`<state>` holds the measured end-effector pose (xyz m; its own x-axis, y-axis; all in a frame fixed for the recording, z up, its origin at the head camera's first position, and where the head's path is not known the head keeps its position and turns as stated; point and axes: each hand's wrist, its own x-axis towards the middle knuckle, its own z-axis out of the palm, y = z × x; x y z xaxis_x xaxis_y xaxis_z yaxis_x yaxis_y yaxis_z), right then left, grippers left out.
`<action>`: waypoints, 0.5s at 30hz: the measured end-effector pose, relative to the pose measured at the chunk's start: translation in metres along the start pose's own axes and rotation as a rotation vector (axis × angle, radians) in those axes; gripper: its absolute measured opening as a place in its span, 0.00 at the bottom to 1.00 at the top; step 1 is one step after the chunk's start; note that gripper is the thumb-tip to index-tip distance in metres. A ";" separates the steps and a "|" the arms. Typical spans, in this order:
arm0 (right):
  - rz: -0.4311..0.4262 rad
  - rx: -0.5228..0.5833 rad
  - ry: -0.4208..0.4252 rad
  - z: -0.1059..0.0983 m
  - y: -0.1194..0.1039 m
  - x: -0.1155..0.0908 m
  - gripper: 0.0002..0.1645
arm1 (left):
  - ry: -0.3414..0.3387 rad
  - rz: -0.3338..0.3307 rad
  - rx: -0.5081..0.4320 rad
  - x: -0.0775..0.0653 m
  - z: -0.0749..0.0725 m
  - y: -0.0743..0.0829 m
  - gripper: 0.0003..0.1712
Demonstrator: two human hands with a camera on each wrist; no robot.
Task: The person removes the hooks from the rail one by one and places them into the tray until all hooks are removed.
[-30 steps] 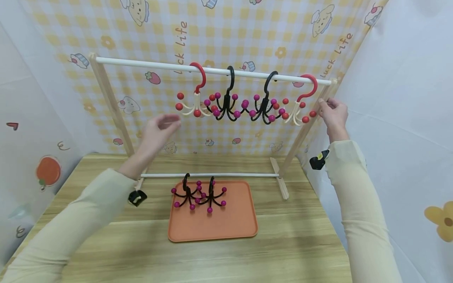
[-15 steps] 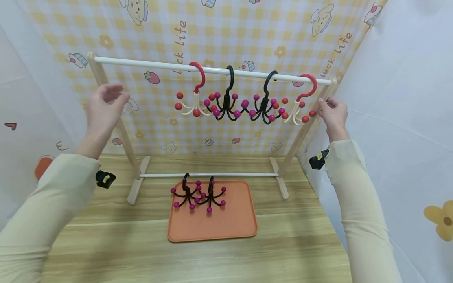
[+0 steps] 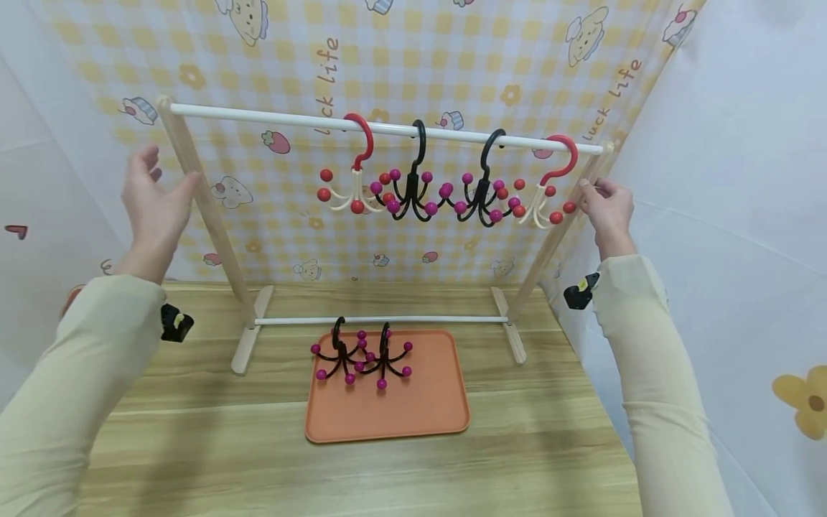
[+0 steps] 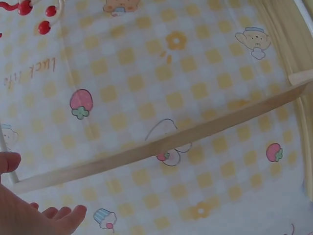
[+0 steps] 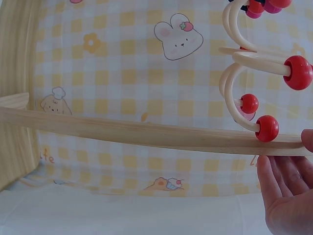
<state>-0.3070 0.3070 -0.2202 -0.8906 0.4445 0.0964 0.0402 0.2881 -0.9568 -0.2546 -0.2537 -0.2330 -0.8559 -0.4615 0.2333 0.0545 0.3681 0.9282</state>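
My left hand (image 3: pixel 153 215) is beside the left wooden post (image 3: pixel 208 208) of a hanging rack, fingers spread apart from the thumb, holding nothing. In the left wrist view its thumb and fingers (image 4: pixel 73 218) lie on either side of the post's upper end. At the other side my right hand (image 3: pixel 609 215) grips the right post (image 5: pixel 161 136) between thumb and fingers. From the white top rod (image 3: pixel 258 116) hang two claw-shaped hangers with red hooks, a left one (image 3: pixel 357 188) and a right one (image 3: pixel 536 205), and two black ones with magenta balls (image 3: pixel 413 190) between them.
Below the rack an orange tray (image 3: pixel 420 409) lies on the wooden table (image 3: pixel 530 431). Two more black claw hangers (image 3: pixel 384 355) rest on it, their arms overlapping. A lower white rod (image 3: pixel 446 318) joins the rack's feet behind the tray. A checked cloth (image 3: pixel 291 86) hangs behind.
My left hand has moved left, from near the left red-hooked hanger to the outside of the left post, its fingers spreading. My right hand stays at the right post.
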 end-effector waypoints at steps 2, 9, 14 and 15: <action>0.001 0.000 -0.003 0.000 0.000 0.001 0.33 | -0.038 -0.032 0.021 0.002 -0.001 -0.003 0.39; -0.007 0.001 -0.010 -0.001 0.002 0.003 0.33 | -0.116 -0.086 0.060 0.009 0.000 -0.012 0.40; -0.010 0.003 -0.008 -0.001 0.001 0.001 0.32 | -0.115 -0.129 0.062 0.016 0.002 -0.015 0.37; -0.011 0.002 -0.007 -0.001 0.002 0.001 0.32 | -0.110 -0.133 0.064 0.017 0.003 -0.015 0.36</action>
<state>-0.3073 0.3090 -0.2213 -0.8943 0.4351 0.1046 0.0296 0.2908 -0.9563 -0.2718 -0.2650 -0.2436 -0.9046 -0.4200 0.0731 -0.0931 0.3619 0.9275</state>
